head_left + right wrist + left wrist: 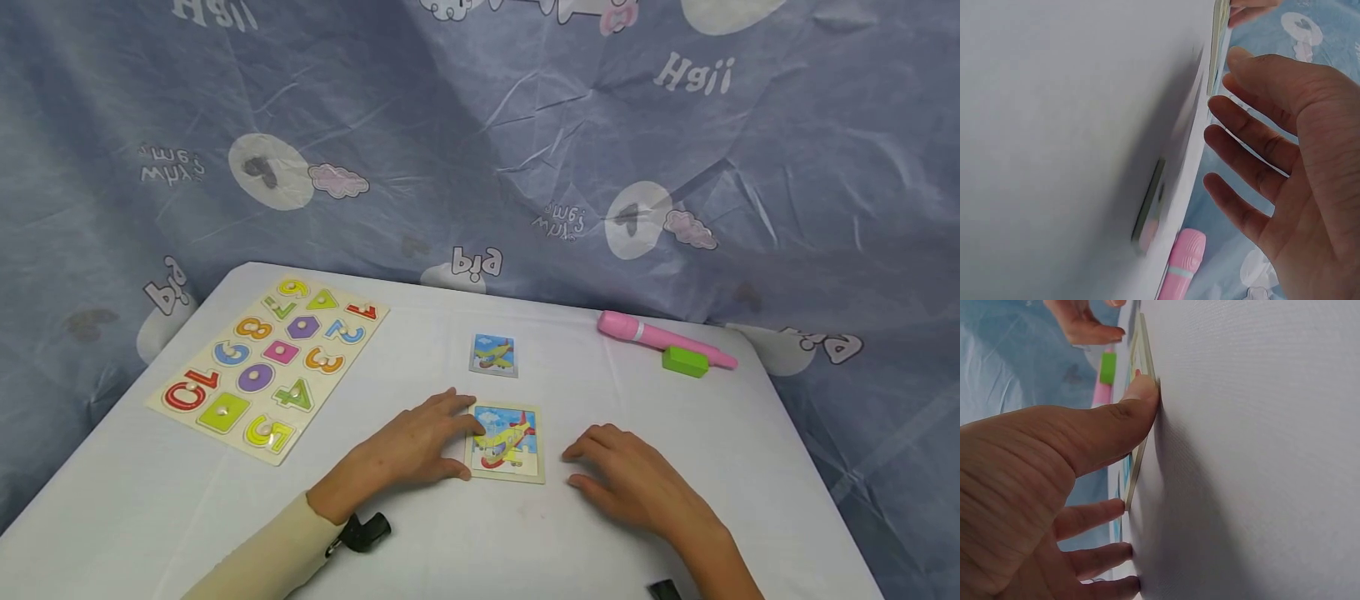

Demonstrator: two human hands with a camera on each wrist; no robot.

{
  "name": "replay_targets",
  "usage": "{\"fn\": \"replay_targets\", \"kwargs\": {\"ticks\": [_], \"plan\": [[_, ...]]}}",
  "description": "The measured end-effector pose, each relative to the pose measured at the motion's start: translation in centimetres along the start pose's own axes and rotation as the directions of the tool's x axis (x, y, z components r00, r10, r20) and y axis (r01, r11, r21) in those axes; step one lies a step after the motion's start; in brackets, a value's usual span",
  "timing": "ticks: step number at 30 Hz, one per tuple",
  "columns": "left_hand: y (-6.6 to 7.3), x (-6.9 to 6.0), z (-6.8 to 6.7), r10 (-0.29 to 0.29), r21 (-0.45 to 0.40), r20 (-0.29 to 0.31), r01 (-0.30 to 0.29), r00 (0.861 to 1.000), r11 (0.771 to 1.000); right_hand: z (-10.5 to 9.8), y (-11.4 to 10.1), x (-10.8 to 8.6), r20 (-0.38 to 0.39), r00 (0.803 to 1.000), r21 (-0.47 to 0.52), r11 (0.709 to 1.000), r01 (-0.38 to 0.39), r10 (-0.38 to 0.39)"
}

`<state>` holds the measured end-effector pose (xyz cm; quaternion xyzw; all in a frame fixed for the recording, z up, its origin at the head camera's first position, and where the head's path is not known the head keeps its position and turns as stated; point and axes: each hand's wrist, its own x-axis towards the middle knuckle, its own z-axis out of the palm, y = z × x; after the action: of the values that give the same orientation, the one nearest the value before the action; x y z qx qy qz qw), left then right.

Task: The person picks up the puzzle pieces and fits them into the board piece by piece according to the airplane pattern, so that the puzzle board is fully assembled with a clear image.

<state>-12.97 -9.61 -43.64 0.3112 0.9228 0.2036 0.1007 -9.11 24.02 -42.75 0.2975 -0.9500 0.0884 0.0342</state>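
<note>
A square wooden jigsaw tray point(505, 479) with a yellow airplane picture lies on the table; the picture's lower right corner is pale. My left hand point(420, 446) rests at the tray's left side, thumb point(1141, 390) against its edge and one finger over the picture. Its fingers are fairly straight. To the right of the tray, apart from it, my right hand point(637, 479) has loosely bent fingers and holds nothing. Near that hand, a small flat piece point(1149, 209) with a dark edge lies on the table; the head view does not show it.
Beyond the tray lies a small airplane picture card point(493, 357). A number and shape puzzle board point(330, 404) occupies the left side. At the back right are a pink toy microphone point(652, 335) and a green block point(685, 362). A printed blue-grey cloth point(420, 200) hangs behind the table.
</note>
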Motion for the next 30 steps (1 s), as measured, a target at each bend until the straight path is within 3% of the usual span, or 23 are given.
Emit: {"fn": "replay_targets", "kwargs": {"ticks": [21,30], "plan": [[-0.1,0.1,0.2,-0.014,0.001,-0.014,0.014,1.000,1.000,-0.7,2.4,-3.3,-0.075,0.996,-0.009,0.999,-0.051,0.050],[-0.1,0.1,0.1,-0.008,0.005,-0.017,0.008,1.000,1.000,-0.8,3.3,-4.6,-0.050,0.993,-0.002,0.994,-0.105,0.105]]}}
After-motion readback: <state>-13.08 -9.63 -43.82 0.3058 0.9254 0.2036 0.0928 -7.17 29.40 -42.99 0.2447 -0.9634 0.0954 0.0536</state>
